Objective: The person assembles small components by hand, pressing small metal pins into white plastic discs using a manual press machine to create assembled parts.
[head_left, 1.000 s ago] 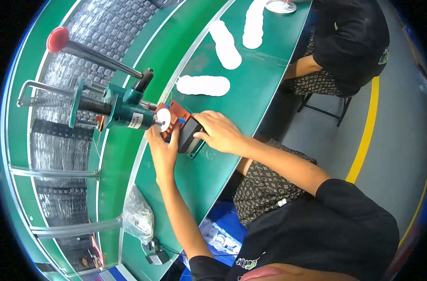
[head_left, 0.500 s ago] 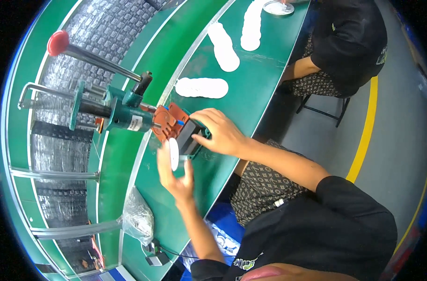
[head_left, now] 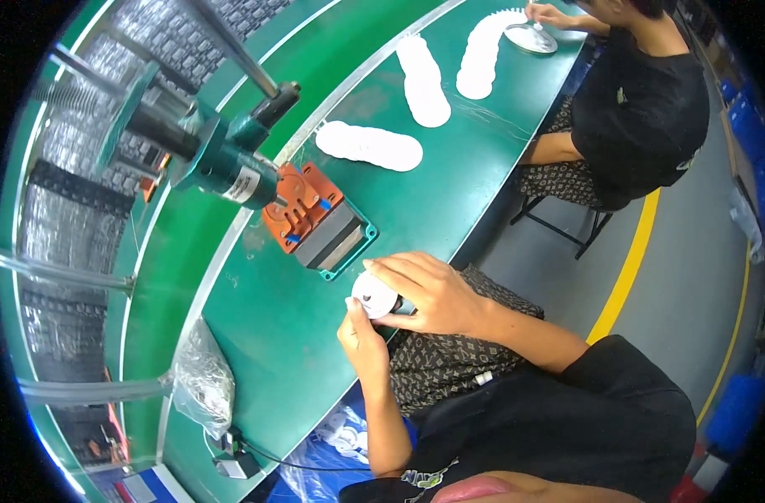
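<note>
A round white disc [head_left: 372,289] with a small dark spot in its middle is held between my two hands, above the front edge of the green table. My left hand [head_left: 366,342] pinches its lower left rim with thumb and fingers. My right hand [head_left: 430,293] grips its right side, fingers across the top and thumb below. Behind the disc, near the right fingers, a grayish part shows, too hidden to name. Beyond my hands is a teal hand press [head_left: 231,172], its plunger tip over an orange fixture block [head_left: 303,205] on a gray base.
Rows of overlapping white discs [head_left: 370,145] lie on the table [head_left: 290,335]. A clear bag [head_left: 205,377] of small parts and a black adapter [head_left: 236,457] with a cable sit at the left. At the far right, a co-worker [head_left: 634,117] reaches to a round metal plate [head_left: 531,38].
Both hands have drawn back from the fixture toward my body, with the white disc. The right hand has left the fixture's side and now grips the disc too. The view has shifted.
</note>
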`<state>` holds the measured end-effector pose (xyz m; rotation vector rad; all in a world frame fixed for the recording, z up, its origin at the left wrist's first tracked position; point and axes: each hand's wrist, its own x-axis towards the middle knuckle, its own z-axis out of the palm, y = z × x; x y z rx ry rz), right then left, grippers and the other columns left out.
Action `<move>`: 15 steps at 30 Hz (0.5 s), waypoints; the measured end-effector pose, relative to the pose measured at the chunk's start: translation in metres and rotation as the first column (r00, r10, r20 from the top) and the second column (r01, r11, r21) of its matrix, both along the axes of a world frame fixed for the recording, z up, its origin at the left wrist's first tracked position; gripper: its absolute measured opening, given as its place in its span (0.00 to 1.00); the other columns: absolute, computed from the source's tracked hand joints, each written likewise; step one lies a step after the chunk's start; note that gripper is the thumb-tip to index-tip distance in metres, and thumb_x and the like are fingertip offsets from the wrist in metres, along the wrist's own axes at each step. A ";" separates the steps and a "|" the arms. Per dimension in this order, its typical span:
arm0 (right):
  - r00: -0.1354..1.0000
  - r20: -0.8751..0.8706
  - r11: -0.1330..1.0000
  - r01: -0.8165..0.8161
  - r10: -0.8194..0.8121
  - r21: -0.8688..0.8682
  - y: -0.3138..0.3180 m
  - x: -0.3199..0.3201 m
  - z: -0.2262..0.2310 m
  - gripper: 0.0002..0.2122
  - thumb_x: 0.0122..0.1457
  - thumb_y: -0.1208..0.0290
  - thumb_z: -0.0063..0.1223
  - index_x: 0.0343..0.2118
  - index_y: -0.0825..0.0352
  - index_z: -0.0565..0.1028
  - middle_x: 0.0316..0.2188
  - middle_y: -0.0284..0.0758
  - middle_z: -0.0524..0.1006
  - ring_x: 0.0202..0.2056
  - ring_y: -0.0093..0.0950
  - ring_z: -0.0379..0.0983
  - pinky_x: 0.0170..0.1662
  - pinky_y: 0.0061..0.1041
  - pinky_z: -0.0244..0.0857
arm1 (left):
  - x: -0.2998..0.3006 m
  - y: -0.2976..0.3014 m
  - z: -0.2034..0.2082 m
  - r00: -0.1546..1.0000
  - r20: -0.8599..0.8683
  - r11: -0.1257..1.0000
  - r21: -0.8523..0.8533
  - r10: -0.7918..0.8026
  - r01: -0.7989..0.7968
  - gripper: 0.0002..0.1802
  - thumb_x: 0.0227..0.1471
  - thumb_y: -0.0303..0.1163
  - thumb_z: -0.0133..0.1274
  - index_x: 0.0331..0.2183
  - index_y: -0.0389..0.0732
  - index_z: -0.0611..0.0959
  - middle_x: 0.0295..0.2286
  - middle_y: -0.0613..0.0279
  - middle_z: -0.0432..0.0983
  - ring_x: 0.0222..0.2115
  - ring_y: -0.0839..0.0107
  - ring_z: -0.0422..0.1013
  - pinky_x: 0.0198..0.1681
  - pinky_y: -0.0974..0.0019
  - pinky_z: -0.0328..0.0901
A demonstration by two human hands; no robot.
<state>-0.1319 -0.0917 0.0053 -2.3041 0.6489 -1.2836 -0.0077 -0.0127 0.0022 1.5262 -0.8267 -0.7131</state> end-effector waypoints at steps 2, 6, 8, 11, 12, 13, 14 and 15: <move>0.999 -0.015 0.999 -0.029 0.030 0.017 0.000 -0.001 0.001 0.31 0.42 0.65 0.68 0.50 0.73 0.70 0.45 0.42 0.74 0.46 0.39 0.72 0.49 0.36 0.66 | -0.001 0.002 0.003 0.990 -0.143 1.000 0.018 -0.018 0.020 0.26 0.65 0.44 0.37 0.35 0.30 0.79 0.26 0.63 0.76 0.28 0.79 0.69 0.32 0.73 0.63; 1.000 0.028 0.998 -0.010 0.008 0.069 -0.028 -0.003 0.002 0.32 0.40 0.65 0.70 0.50 0.72 0.71 0.45 0.43 0.74 0.47 0.39 0.71 0.49 0.35 0.66 | 0.006 0.003 0.007 0.960 -0.236 0.985 -0.119 -0.148 0.122 0.26 0.65 0.44 0.37 0.47 0.29 0.73 0.38 0.51 0.75 0.36 0.66 0.74 0.36 0.65 0.73; 0.967 0.082 0.960 0.226 -0.241 0.162 -0.062 -0.013 0.010 0.31 0.39 0.65 0.72 0.48 0.72 0.72 0.44 0.44 0.74 0.47 0.39 0.71 0.49 0.34 0.65 | 0.011 0.003 0.001 0.916 -0.324 0.965 -0.190 -0.236 0.181 0.22 0.64 0.38 0.38 0.49 0.30 0.72 0.37 0.49 0.75 0.37 0.64 0.73 0.37 0.63 0.73; 0.867 -0.122 0.866 0.494 -0.484 0.074 -0.115 -0.030 0.005 0.29 0.41 0.59 0.69 0.44 0.70 0.73 0.38 0.43 0.74 0.42 0.41 0.69 0.46 0.36 0.63 | 0.007 0.003 0.004 0.912 -0.299 0.954 -0.188 -0.280 0.232 0.19 0.63 0.34 0.41 0.48 0.30 0.72 0.36 0.49 0.75 0.37 0.65 0.73 0.37 0.63 0.72; 0.863 -0.154 0.872 0.490 -0.482 0.018 -0.124 -0.030 0.004 0.28 0.42 0.57 0.68 0.44 0.71 0.73 0.38 0.43 0.74 0.43 0.40 0.68 0.47 0.37 0.62 | 0.006 0.002 0.006 0.902 -0.327 0.954 -0.196 -0.282 0.227 0.16 0.62 0.32 0.43 0.47 0.31 0.73 0.35 0.50 0.75 0.36 0.66 0.73 0.37 0.63 0.72; 0.863 -0.162 0.874 0.486 -0.478 0.011 -0.126 -0.029 0.001 0.28 0.42 0.57 0.68 0.44 0.71 0.73 0.38 0.43 0.74 0.43 0.40 0.68 0.47 0.37 0.62 | 0.007 0.003 0.005 0.900 -0.335 0.954 -0.201 -0.279 0.221 0.16 0.62 0.32 0.43 0.47 0.31 0.73 0.35 0.50 0.75 0.36 0.66 0.73 0.37 0.63 0.72; 0.865 -0.182 0.878 0.478 -0.467 0.018 -0.127 -0.028 -0.001 0.28 0.43 0.57 0.68 0.44 0.70 0.73 0.38 0.43 0.74 0.43 0.40 0.68 0.48 0.37 0.62 | 0.009 0.004 0.003 0.898 -0.332 0.950 -0.210 -0.290 0.230 0.16 0.62 0.31 0.43 0.47 0.31 0.73 0.34 0.51 0.75 0.35 0.67 0.73 0.38 0.64 0.72; 0.871 -0.202 0.886 0.463 -0.449 0.026 -0.128 -0.026 0.000 0.28 0.43 0.56 0.68 0.44 0.70 0.74 0.38 0.43 0.74 0.43 0.40 0.68 0.48 0.37 0.62 | 0.009 0.004 0.003 0.898 -0.328 0.948 -0.218 -0.295 0.232 0.16 0.62 0.30 0.43 0.47 0.31 0.73 0.34 0.52 0.76 0.35 0.68 0.73 0.38 0.65 0.71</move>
